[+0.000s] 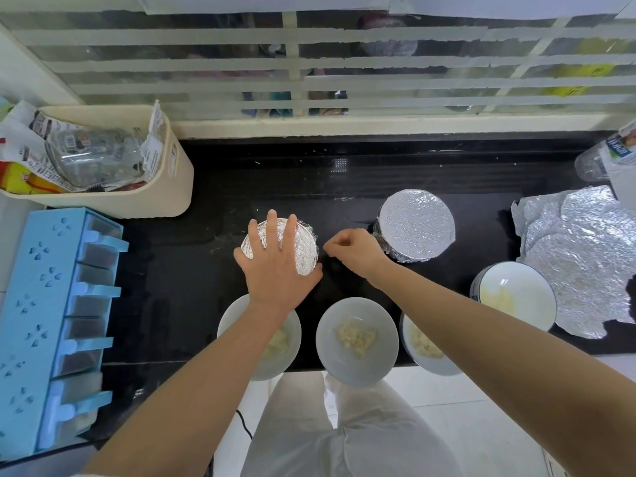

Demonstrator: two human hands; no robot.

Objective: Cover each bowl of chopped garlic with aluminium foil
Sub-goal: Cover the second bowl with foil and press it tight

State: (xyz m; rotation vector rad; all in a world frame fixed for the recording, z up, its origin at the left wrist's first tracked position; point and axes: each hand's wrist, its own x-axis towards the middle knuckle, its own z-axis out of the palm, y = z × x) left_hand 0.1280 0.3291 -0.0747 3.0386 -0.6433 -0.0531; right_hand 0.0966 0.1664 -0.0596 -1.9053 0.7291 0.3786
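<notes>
My left hand (275, 263) lies flat, fingers spread, on top of a foil-covered bowl (304, 247) in the middle of the black counter. My right hand (354, 249) hovers just right of that bowl with fingers curled, apparently holding nothing. A second foil-covered bowl (416, 225) stands further right. Near the front edge sit several uncovered white bowls of chopped garlic: one under my left forearm (282, 342), one in the centre (358, 339), one partly hidden by my right arm (423, 349), and one at the right (516, 294). Loose foil sheets (578, 256) lie at the far right.
A blue seasoning-box rack (51, 325) stands at the left edge. Behind it is a cream bin (144, 187) full of packaging. A plastic bottle (605, 156) lies at the back right. A striped window runs along the back of the black counter (206, 270).
</notes>
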